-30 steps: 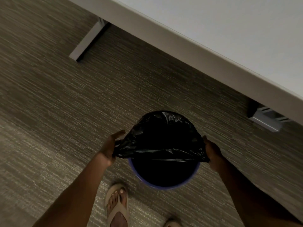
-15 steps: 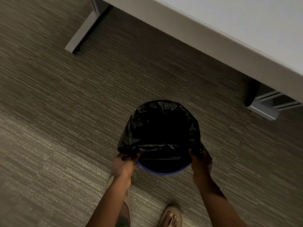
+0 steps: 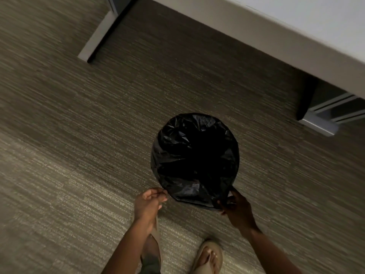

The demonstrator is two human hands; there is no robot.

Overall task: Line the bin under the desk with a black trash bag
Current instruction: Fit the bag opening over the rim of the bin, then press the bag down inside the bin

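A round bin stands on the carpet in front of the desk, fully wrapped at the top by a crinkled black trash bag [image 3: 194, 157]; no bin rim shows. My left hand [image 3: 148, 202] is at the bag's near left edge, fingers pinched together right beside the plastic. My right hand [image 3: 236, 204] grips the bag's near right edge, fingers closed on the folded-over plastic.
The white desk [image 3: 276, 38] runs across the top right. Its grey metal feet lie at the upper left [image 3: 96, 39] and at the right [image 3: 324, 119]. Grey striped carpet [image 3: 69, 155] covers the floor. My sandalled feet [image 3: 207, 258] are just behind the bin.
The bag's near edge has been pulled down over the blue rim, which no longer shows. Both hands moved from the bin's sides to its near edge. The view has shifted back from the desk.
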